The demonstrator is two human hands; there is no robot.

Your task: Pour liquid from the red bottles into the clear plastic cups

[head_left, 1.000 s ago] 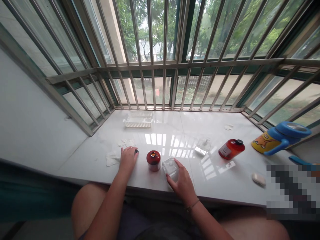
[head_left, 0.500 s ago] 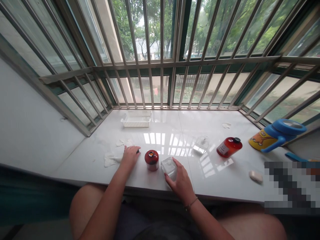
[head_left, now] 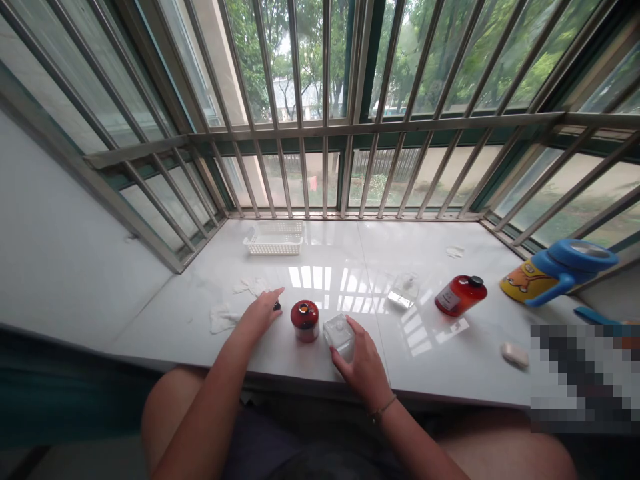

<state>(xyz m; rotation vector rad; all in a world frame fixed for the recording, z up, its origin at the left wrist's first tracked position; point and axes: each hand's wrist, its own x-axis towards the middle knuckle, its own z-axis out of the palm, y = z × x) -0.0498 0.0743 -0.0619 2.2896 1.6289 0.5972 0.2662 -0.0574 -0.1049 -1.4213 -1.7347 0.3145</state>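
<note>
Square clear bottle [head_left: 338,333] fills curled right fingers [head_left: 357,327], left fingers' [head_left: 271,297] hold on cap [head_left: 277,306] unclear.

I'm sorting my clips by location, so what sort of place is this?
Probably a home's bay window, seen from indoors: metal bars run across three sides, trees show outside, and a glossy white ledge spans the bottom.

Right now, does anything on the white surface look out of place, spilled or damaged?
No spill or damage stands out. Crumpled white scraps lie loose near the left hand, which looks untidy. The near red bottle is open at the top; a small black piece, perhaps its cap, is by that hand.
</note>
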